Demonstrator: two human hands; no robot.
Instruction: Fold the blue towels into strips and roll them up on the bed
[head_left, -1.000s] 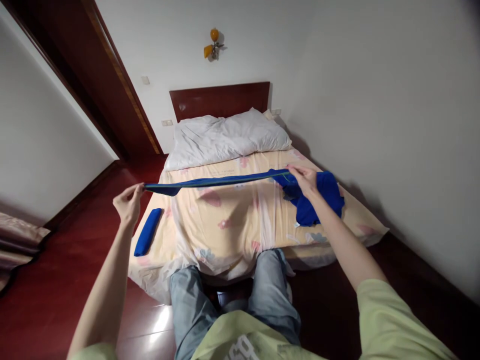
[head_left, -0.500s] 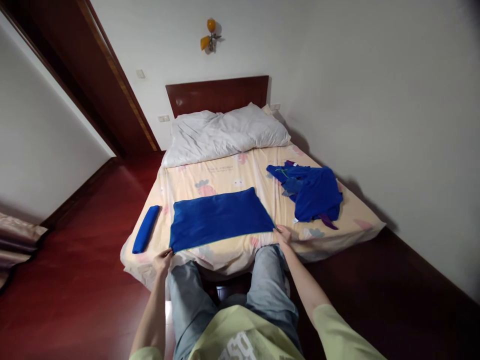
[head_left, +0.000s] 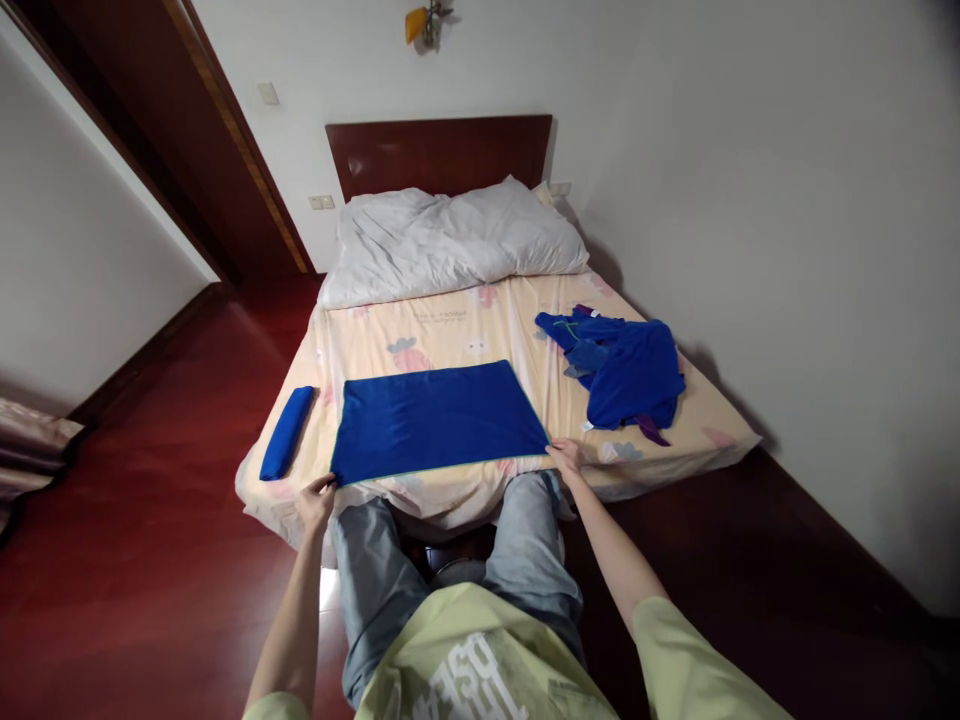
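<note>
The blue towel [head_left: 439, 420], stretched taut in the air a second ago, now lies flat at the foot of the bed [head_left: 517, 330]. The left hand [head_left: 316, 500] and right hand [head_left: 566, 458] each pinch a near corner, so spreading looks complete; a rolled towel [head_left: 287, 446] and a blue heap [head_left: 622, 372] flank it.

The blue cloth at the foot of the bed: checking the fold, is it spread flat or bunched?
Spread flat: the blue cloth lies as a smooth rectangle on the bed.

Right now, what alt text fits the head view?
Both hands pinch the near corners of a blue cloth spread flat on a bed: left hand, right hand. A rolled blue cloth lies left, a crumpled blue pile right.
</note>
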